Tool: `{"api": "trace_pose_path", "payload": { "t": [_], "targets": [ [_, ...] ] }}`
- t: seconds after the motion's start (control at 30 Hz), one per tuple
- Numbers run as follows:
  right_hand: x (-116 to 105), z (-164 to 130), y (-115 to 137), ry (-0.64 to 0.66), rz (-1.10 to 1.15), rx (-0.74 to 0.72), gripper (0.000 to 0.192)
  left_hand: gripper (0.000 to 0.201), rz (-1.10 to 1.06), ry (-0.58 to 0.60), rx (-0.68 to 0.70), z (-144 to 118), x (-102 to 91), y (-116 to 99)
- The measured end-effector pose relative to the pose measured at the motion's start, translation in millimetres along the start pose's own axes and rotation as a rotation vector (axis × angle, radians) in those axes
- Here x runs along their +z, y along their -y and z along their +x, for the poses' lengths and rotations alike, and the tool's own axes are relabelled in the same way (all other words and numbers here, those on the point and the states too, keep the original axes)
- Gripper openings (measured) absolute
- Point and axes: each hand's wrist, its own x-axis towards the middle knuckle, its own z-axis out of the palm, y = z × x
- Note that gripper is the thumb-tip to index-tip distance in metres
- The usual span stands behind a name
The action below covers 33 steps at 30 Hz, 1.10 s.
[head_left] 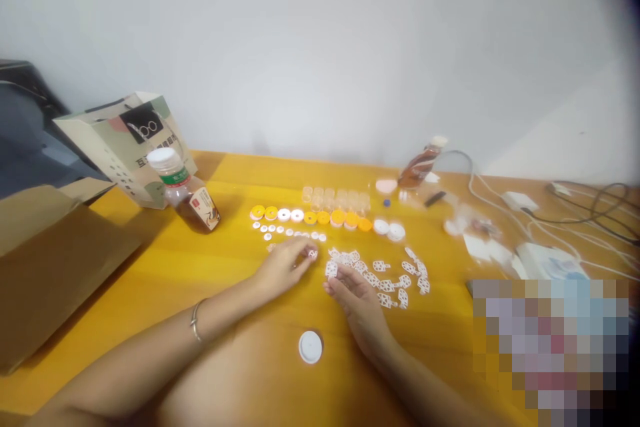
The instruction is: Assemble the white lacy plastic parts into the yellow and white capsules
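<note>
In the head view, the two hands are apart, palms turned toward each other. The left hand (283, 267) reaches in over the table (200, 267) and pinches a small bit (313, 254), too tiny to make out well. A bracelet (195, 321) is on that wrist. The right hand (357, 297) pinches a flat white piece (331, 269) between thumb and finger, up off the wood.

More white cutouts (386, 285) lie just past the right hand. Beyond the left hand are white dots (291, 233), then a row of yellow and white rings (310, 217), then clear cups (340, 201) nearer the back edge. A white disc (311, 347) sits between the arms.

A box (70, 273), a bag (120, 153) and a bottle (197, 203) stand toward the left edge. Wires (575, 213) tangle by the back right corner. Yellow wood shows between the box and the left arm. The wall (300, 67) stops the back edge.
</note>
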Motion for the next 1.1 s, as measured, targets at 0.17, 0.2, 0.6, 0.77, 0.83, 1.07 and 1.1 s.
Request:
{"api": "trace_pose_path", "payload": {
  "t": [0.17,0.2,0.6,0.77,0.83,1.07,1.1],
  "targets": [
    [-3,3,-4,0.007,-0.013,0.003,0.032,0.021,-0.307,0.003,-0.167,2,-0.5,-5],
    [-3,3,-5,0.011,-0.021,0.007,0.033,0.020,-0.343,0.011,-0.172,2,0.7,-5],
    [-4,2,-2,0.120,-0.086,0.012,0.031,0.017,-0.387,-0.021,0.035,-6,11.8,-7],
    [-6,6,-4,0.131,-0.113,0.001,0.034,0.018,-0.371,-0.001,0.067,-7,13.5,-5],
    [-7,7,-5,0.128,-0.108,-0.002,0.033,0.019,-0.363,0.000,0.070,-7,14.4,-3],
    [-2,0,1,0.096,-0.091,-0.014,0.026,0.020,-0.378,0.016,0.047,-8,15.9,-3],
    [0,-1,2,0.091,-0.100,-0.017,0.026,0.020,-0.389,0.020,0.041,-8,16.2,-4]
  ]
}}
